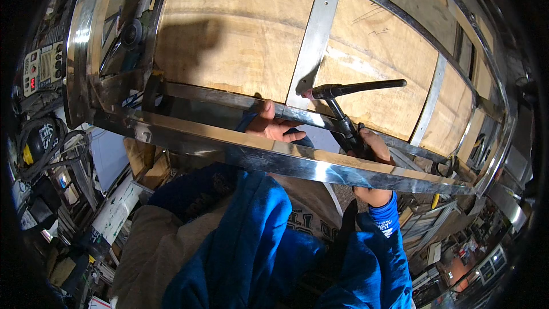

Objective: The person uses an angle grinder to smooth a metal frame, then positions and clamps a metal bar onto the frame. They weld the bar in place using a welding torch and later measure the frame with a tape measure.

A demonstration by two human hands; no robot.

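Black T-shaped torch-like tool (343, 88) clasped in the right hand (376, 146) sits by the near end of a flat silver crossbar (314, 40) already spanning pale plywood (246, 0), left hand (273, 127) half-open, remaining work unclear.

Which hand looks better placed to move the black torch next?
Right, probably: the right hand grips the black torch, its pinkish nozzle near a metal strip. The left hand, beside the inner rail, shows no tool.

There are two hands (273, 126) (376, 147), one black T-shaped tool (329, 91) and one control panel (43, 68)
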